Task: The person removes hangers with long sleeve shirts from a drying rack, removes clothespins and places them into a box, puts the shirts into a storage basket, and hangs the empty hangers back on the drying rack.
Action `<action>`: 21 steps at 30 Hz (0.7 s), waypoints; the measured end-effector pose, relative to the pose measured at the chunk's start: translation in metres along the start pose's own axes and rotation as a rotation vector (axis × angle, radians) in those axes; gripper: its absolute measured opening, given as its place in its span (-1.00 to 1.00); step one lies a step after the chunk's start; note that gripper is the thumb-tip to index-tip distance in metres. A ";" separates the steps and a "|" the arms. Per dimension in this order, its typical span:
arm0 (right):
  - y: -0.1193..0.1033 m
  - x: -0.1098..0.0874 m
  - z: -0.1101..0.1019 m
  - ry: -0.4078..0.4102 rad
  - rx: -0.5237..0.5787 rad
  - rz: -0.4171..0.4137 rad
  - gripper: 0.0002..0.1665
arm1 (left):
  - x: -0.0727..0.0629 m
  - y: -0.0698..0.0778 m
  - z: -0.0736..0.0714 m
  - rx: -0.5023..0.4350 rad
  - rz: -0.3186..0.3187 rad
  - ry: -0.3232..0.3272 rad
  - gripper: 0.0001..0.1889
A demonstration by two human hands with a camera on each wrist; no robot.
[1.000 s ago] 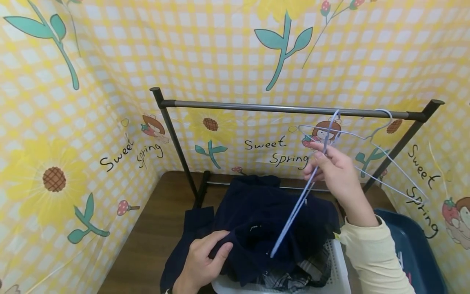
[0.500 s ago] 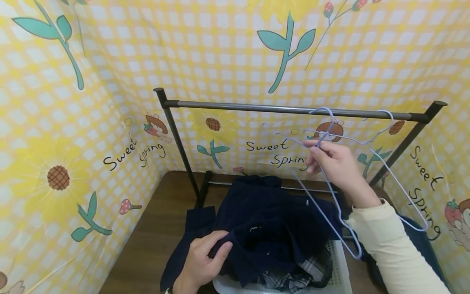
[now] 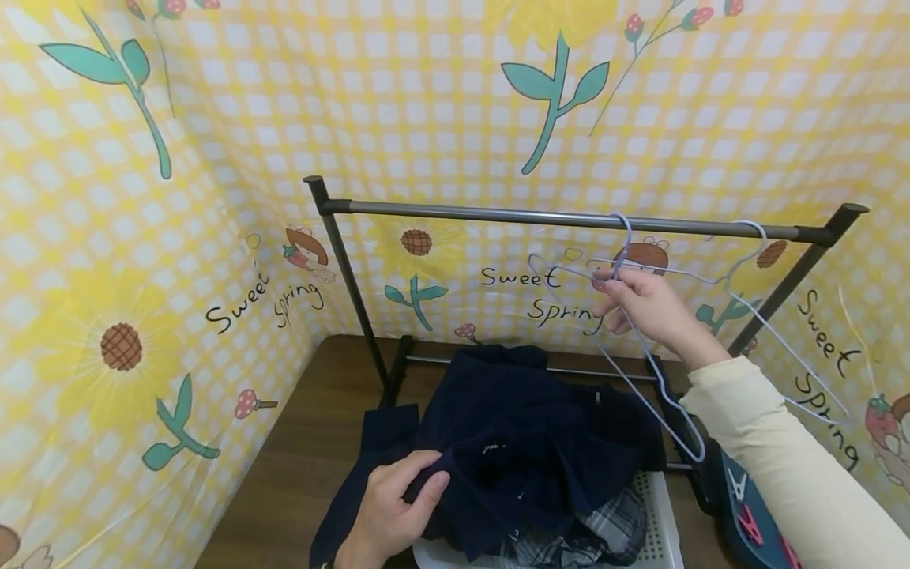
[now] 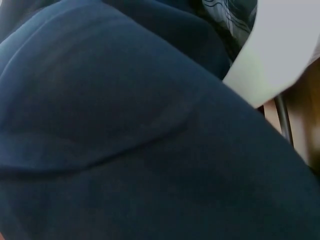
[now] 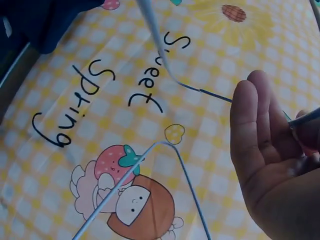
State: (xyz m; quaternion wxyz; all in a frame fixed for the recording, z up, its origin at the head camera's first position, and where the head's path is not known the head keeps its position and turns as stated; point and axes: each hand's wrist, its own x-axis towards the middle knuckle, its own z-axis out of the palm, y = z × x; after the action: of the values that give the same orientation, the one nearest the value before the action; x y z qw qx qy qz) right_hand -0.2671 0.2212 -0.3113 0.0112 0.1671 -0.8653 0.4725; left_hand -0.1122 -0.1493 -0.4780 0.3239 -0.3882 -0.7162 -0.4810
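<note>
My left hand (image 3: 394, 498) grips the edge of a navy garment (image 3: 498, 403) between thumb and fingers. The garment lies bunched over a white basket (image 3: 668, 521), one sleeve spread out to the left. Navy cloth fills most of the left wrist view, where no hand can be made out clearly. Up at the rack, my right hand (image 3: 647, 308) pinches a lavender wire hanger (image 3: 629, 237) just below its hook. That hook sits at the rack's top rail (image 3: 462, 212), apparently over it. In the right wrist view, bent wire (image 5: 192, 187) shows beside the fingers (image 5: 245, 120).
A second wire hanger (image 3: 782, 348) hangs from the rail on the right. Plaid cloth (image 3: 618, 525) shows in the basket under the navy garment. A dark blue tray (image 3: 768, 506) with clothespins stands at right, partly behind the sleeve. Patterned curtain surrounds the wooden table (image 3: 284, 458).
The hanger in my right hand has turned from edge-on to slanting, its lower corner swinging right. The left hand keeps its hold on the garment. The clothespins have come into view.
</note>
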 end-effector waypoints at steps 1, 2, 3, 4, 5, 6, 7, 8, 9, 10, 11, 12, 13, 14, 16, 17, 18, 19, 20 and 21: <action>0.000 -0.002 -0.002 -0.027 -0.042 0.008 -0.50 | -0.001 0.000 0.000 0.000 -0.010 -0.006 -0.82; -0.002 -0.004 -0.004 -0.056 -0.095 0.012 -0.47 | -0.001 0.000 0.000 0.002 -0.017 -0.011 -0.80; -0.004 -0.007 -0.007 -0.081 -0.159 0.014 -0.44 | -0.002 0.000 0.000 0.003 -0.022 -0.016 -0.79; -0.007 -0.012 -0.010 -0.108 -0.240 0.017 -0.39 | -0.002 0.000 0.000 0.007 -0.027 -0.019 -0.78; -0.012 -0.017 -0.013 -0.134 -0.330 0.023 -0.33 | -0.002 0.000 -0.001 0.007 -0.033 -0.023 -0.78; -0.018 -0.024 -0.015 -0.160 -0.434 0.026 -0.27 | -0.003 -0.001 -0.001 0.008 -0.035 -0.027 -0.78; -0.025 -0.033 -0.015 -0.181 -0.526 0.026 -0.20 | -0.003 -0.001 -0.001 0.011 -0.038 -0.028 -0.79; -0.033 -0.042 -0.014 -0.188 -0.617 0.019 -0.16 | -0.003 -0.001 -0.002 0.016 -0.039 -0.028 -0.80; -0.040 -0.053 -0.011 -0.179 -0.694 -0.004 -0.14 | -0.003 -0.002 -0.002 0.020 -0.036 -0.028 -0.81; -0.048 -0.066 -0.006 -0.164 -0.758 -0.028 -0.13 | -0.002 -0.002 -0.002 0.020 -0.035 -0.030 -0.83; -0.054 -0.080 0.001 -0.138 -0.798 -0.069 -0.13 | -0.002 -0.002 -0.002 0.020 -0.034 -0.034 -0.83; -0.060 -0.093 0.009 -0.115 -0.821 -0.123 -0.14 | -0.001 -0.003 -0.002 0.024 -0.027 -0.034 -0.84; -0.065 -0.105 0.018 -0.099 -0.822 -0.186 -0.17 | 0.001 -0.003 -0.002 0.031 -0.026 -0.035 -0.85; -0.067 -0.116 0.028 -0.099 -0.813 -0.256 -0.21 | 0.002 -0.003 -0.003 0.036 -0.026 -0.037 -0.85; -0.065 -0.132 0.047 -0.176 -0.758 -0.362 -0.26 | 0.005 -0.004 -0.003 0.043 -0.029 -0.042 -0.86; -0.060 -0.137 0.057 -0.243 -0.720 -0.383 -0.28 | 0.007 -0.004 -0.004 0.049 -0.034 -0.044 -0.86; -0.054 -0.140 0.067 -0.312 -0.683 -0.385 -0.29 | 0.009 -0.004 -0.004 0.058 -0.039 -0.043 -0.87; -0.045 -0.140 0.076 -0.373 -0.643 -0.380 -0.32 | 0.010 -0.005 -0.005 0.062 -0.047 -0.045 -0.88; -0.034 -0.139 0.084 -0.426 -0.607 -0.363 -0.35 | 0.011 -0.005 -0.005 0.062 -0.054 -0.046 -0.89; -0.023 -0.138 0.091 -0.464 -0.575 -0.347 -0.41 | 0.013 -0.005 -0.006 0.064 -0.058 -0.044 -0.90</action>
State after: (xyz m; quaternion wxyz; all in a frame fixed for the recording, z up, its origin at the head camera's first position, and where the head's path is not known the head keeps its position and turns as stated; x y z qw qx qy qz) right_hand -0.1176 0.1730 -0.3675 -0.0587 0.4028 -0.9006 0.1523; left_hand -0.1220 -0.1527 -0.4677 0.3061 -0.3673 -0.7492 -0.4585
